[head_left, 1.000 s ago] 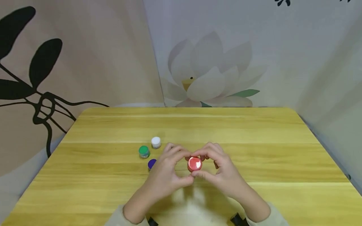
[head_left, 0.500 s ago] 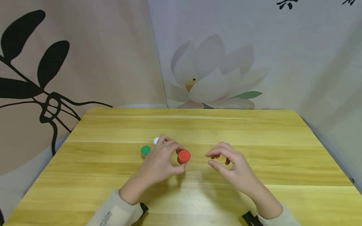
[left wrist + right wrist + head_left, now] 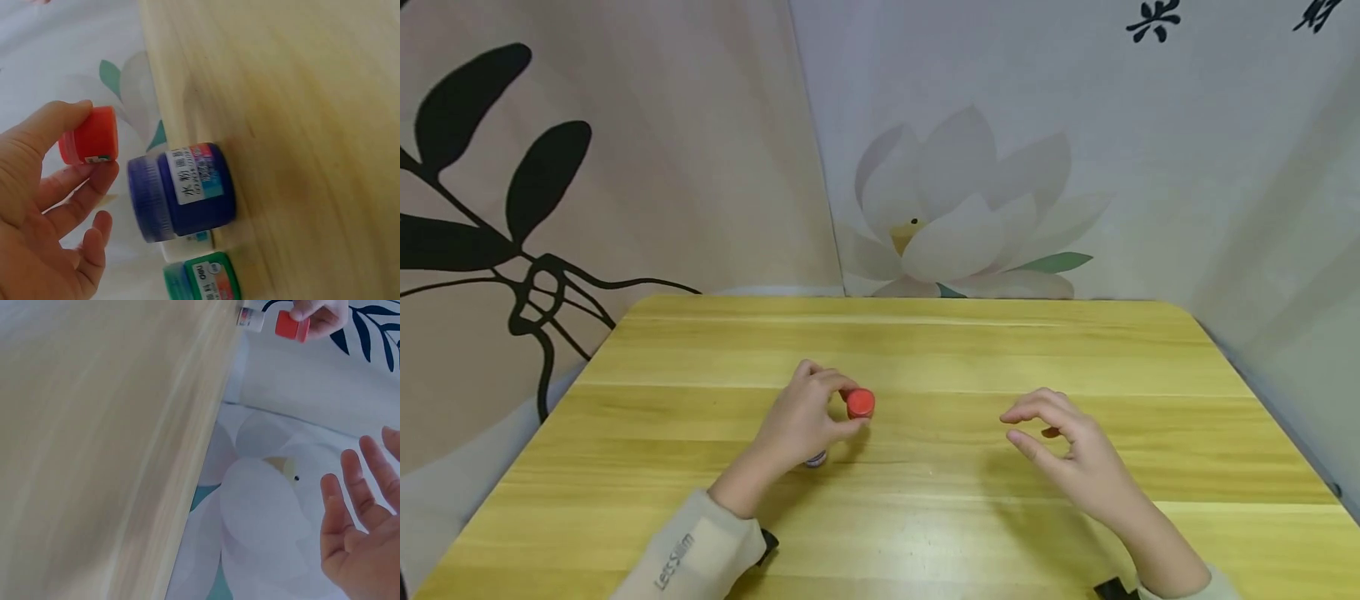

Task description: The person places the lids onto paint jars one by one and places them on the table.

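Observation:
A small red paint jar (image 3: 861, 404) is pinched between the thumb and fingers of my left hand (image 3: 797, 421), held above the table. In the left wrist view the red jar (image 3: 94, 136) appears beside a dark blue paint jar (image 3: 197, 187), which stands apart from it. Behind the blue one are a white jar (image 3: 190, 247), mostly covered, and a green jar (image 3: 215, 278). In the head view only the edge of the blue jar (image 3: 815, 460) shows under my left hand; the white and green ones are hidden. My right hand (image 3: 1078, 446) hovers over the table, fingers loosely bent, holding nothing.
The wooden table (image 3: 940, 350) reaches back to a pale curtain (image 3: 737, 150) printed with dark leaves and a large flower. Black straps circle both wrists, one showing at the left wrist strap (image 3: 767, 546).
Both hands held the red jar a second ago. The right hand let go and moved right; the left hand carried the jar leftward, over the other jars.

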### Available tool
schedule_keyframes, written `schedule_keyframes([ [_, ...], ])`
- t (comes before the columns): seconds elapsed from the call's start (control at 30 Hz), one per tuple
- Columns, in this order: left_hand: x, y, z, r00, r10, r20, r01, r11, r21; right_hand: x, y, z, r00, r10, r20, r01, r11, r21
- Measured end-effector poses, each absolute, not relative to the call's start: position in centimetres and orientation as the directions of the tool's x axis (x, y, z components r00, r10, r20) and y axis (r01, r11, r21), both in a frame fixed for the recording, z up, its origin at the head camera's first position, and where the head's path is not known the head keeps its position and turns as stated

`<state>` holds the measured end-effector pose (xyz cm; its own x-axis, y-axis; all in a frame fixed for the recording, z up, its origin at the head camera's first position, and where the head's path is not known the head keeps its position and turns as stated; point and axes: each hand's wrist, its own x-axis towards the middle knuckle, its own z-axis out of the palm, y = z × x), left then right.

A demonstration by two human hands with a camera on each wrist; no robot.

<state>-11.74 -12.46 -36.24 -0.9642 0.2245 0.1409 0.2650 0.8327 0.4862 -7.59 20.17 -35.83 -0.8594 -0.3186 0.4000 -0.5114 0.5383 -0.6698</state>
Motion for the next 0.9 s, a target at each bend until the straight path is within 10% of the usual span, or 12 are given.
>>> schedule_keyframes([
  [0.9, -12.6, -13.1, -37.7, -0.971, 0.236, 0.026, 0.222, 0.864, 0.452, -9.6, 30.1, -34.4, -0.902, -0.146, 0.407, -0.382, 0.711, -0.591],
])
